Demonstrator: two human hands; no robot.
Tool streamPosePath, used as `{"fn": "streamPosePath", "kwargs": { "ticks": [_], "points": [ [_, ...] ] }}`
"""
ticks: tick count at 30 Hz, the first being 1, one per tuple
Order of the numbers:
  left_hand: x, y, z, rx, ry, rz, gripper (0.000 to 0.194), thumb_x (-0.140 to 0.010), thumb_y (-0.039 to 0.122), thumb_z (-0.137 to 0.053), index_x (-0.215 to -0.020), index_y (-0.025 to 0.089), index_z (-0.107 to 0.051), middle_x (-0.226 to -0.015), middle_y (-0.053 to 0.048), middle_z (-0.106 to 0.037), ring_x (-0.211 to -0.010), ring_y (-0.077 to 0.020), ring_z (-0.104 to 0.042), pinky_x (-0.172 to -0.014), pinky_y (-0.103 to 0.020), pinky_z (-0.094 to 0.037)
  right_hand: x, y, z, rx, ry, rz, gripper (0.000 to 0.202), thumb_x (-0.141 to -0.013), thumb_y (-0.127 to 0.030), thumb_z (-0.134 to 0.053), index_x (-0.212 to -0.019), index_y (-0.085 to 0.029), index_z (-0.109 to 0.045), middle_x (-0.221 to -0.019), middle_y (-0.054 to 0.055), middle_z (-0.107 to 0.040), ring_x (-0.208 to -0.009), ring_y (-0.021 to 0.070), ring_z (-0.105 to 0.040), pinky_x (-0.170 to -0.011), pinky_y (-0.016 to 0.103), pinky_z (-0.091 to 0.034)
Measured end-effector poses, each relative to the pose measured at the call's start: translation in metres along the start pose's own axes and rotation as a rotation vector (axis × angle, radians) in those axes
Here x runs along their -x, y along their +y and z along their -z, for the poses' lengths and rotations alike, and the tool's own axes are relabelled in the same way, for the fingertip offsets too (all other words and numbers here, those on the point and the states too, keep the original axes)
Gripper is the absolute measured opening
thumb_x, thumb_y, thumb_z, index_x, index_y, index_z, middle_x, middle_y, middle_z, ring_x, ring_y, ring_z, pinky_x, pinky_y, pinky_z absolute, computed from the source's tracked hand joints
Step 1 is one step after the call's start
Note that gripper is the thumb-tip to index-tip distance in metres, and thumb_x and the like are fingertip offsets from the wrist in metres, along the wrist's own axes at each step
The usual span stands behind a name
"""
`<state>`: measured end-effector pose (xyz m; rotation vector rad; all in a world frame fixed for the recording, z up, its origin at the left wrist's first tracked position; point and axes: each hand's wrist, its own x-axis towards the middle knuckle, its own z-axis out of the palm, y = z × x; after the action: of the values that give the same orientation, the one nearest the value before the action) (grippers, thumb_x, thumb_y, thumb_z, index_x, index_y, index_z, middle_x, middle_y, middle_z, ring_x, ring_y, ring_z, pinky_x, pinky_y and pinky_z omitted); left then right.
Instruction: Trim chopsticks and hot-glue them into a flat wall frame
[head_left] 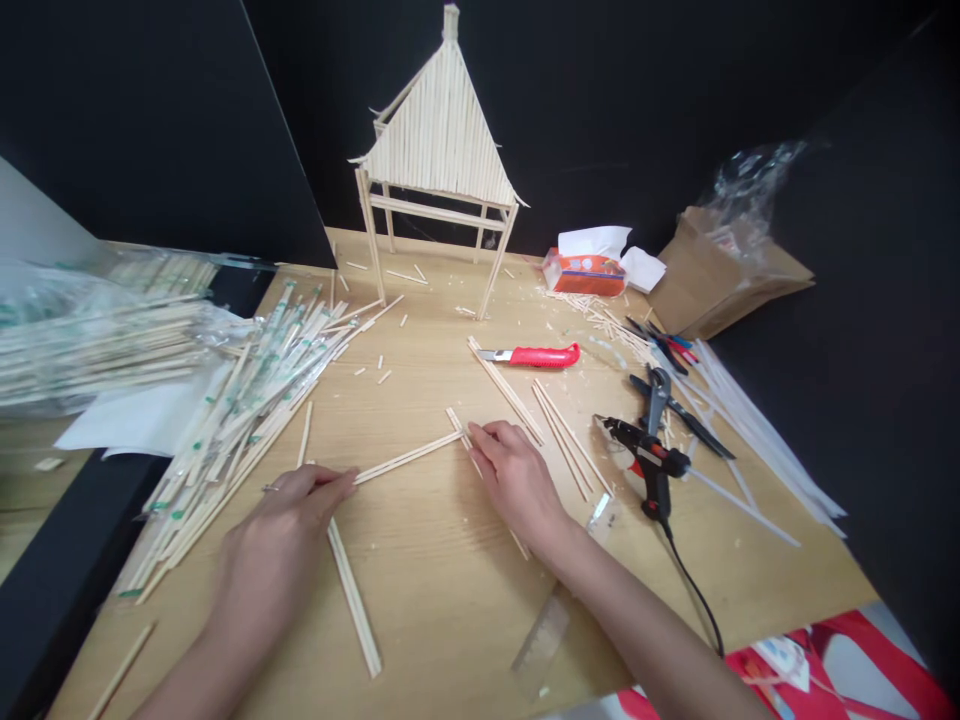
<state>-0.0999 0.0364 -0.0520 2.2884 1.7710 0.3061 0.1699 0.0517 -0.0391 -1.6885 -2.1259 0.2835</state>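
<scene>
Paired chopsticks [409, 456] lie flat mid-table, w/ left hand [289, 530] pinching one end and right hand [517, 480] resting fingertips on the other, pressing not grasping. More loose sticks [352, 600] sit btwn the wrists. Glue gun [645, 460] is just right, red cutter [536, 355] behind, stick hut [439, 150] at back.

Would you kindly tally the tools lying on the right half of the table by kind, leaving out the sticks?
Red-handled utility knife: 1
Black hot glue gun: 1
Black-handled scissors: 1
Clear plastic ruler: 1
Total: 4
Neither the left hand nor the right hand holds a tool; both rest on a pair of wooden sticks.
</scene>
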Motion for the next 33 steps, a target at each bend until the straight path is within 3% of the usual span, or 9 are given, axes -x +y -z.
{"fn": "streamPosePath", "kwargs": {
  "ticks": [8, 17, 20, 23, 27, 30, 33],
  "points": [
    [0.0, 0.002, 0.001, -0.008, 0.002, 0.017, 0.033, -0.092, 0.033, -0.035, -0.104, 0.027, -0.065, -0.101, -0.002, -0.062, -0.091, -0.0203, -0.057, -0.071, -0.029, -0.044, -0.011, 0.002, -0.011, -0.011, 0.035, 0.048, 0.023, -0.091, -0.017, -0.05, -0.105, -0.019, -0.067, -0.091, 0.005, -0.061, -0.083, 0.0165, -0.055, -0.073, 0.025, -0.044],
    [-0.004, -0.002, -0.001, 0.018, -0.038, 0.037, 0.032, -0.092, 0.041, -0.039, -0.1, 0.025, -0.065, -0.103, -0.002, -0.062, -0.09, -0.0194, -0.059, -0.079, -0.03, -0.045, -0.01, 0.005, -0.019, 0.048, 0.03, 0.1, 0.026, -0.095, -0.02, -0.043, -0.104, -0.02, -0.067, -0.089, 0.005, -0.061, -0.083, 0.0168, -0.052, -0.073, 0.026, -0.041],
    [-0.008, 0.001, 0.004, -0.051, -0.04, -0.008, 0.03, -0.09, 0.04, -0.044, -0.102, 0.022, -0.066, -0.107, -0.005, -0.063, -0.092, -0.0231, -0.06, -0.082, -0.034, -0.046, -0.009, 0.005, -0.02, 0.059, 0.032, 0.1, 0.026, -0.096, -0.02, -0.042, -0.104, -0.019, -0.067, -0.089, 0.005, -0.061, -0.082, 0.0166, -0.051, -0.073, 0.025, -0.04],
    [-0.016, 0.019, 0.012, -0.173, 0.023, -0.098, 0.029, -0.089, 0.036, -0.048, -0.106, 0.019, -0.064, -0.113, -0.009, -0.063, -0.101, -0.0289, -0.058, -0.085, -0.041, -0.044, -0.009, 0.005, -0.021, 0.062, 0.037, 0.094, 0.027, -0.096, -0.02, -0.041, -0.104, -0.02, -0.066, -0.089, 0.005, -0.06, -0.082, 0.0162, -0.051, -0.073, 0.025, -0.039],
    [-0.039, 0.061, 0.011, -0.148, 0.121, -0.24, 0.026, -0.091, 0.028, -0.047, -0.109, 0.017, -0.062, -0.108, -0.008, -0.065, -0.097, -0.0247, -0.059, -0.08, -0.036, -0.046, -0.008, 0.004, -0.02, 0.061, 0.036, 0.09, 0.027, -0.096, -0.021, -0.04, -0.103, -0.019, -0.067, -0.088, 0.005, -0.061, -0.081, 0.0167, -0.051, -0.072, 0.025, -0.038],
    [-0.059, 0.085, 0.0, -0.117, 0.105, -0.267, 0.023, -0.091, 0.026, -0.049, -0.107, 0.018, -0.062, -0.103, -0.007, -0.065, -0.093, -0.0225, -0.059, -0.076, -0.033, -0.047, -0.008, 0.005, -0.021, 0.062, 0.03, 0.099, 0.027, -0.096, -0.02, -0.041, -0.104, -0.018, -0.067, -0.09, 0.005, -0.061, -0.081, 0.0173, -0.052, -0.073, 0.026, -0.039],
    [-0.07, 0.092, -0.011, -0.058, 0.033, -0.268, 0.018, -0.089, 0.022, -0.052, -0.102, 0.02, -0.064, -0.096, -0.004, -0.065, -0.09, -0.0199, -0.059, -0.072, -0.029, -0.046, -0.008, 0.006, -0.023, 0.065, 0.031, 0.1, 0.027, -0.095, -0.02, -0.041, -0.105, -0.019, -0.067, -0.09, 0.006, -0.061, -0.082, 0.0181, -0.053, -0.073, 0.026, -0.039]
  ]
}}
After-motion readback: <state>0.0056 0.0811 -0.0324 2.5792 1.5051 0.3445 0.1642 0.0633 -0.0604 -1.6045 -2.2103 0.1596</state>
